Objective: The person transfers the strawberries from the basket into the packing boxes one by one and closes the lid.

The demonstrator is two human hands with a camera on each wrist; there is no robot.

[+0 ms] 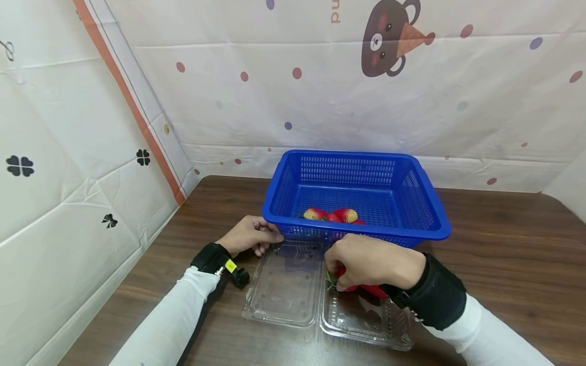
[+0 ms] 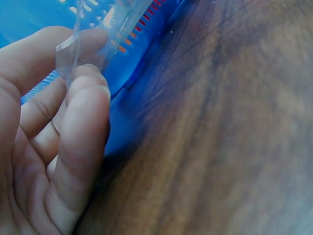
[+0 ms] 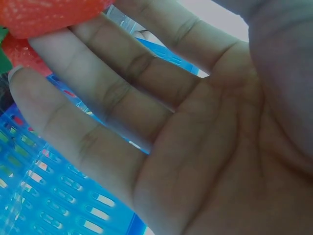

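Note:
A clear plastic clamshell box lies opened flat, its lid [image 1: 288,292] on the left and its base [image 1: 352,328] on the right. My left hand [image 1: 251,235] pinches the lid's far left corner between thumb and fingertips; the left wrist view shows the plastic edge [image 2: 67,56] there. Over the far part of the base, my right hand [image 1: 368,259] holds a red strawberry [image 3: 54,14] with green leaves at its fingertips. Other red strawberries [image 1: 375,291] lie in the base beneath that hand, partly hidden by it.
A blue perforated basket [image 1: 428,203] stands just behind the box. Several red and yellowish strawberries [image 1: 345,215] sit inside it near the front wall. The brown wooden table [image 1: 513,254] extends to both sides, with a patterned cloth [image 1: 256,101] hanging behind.

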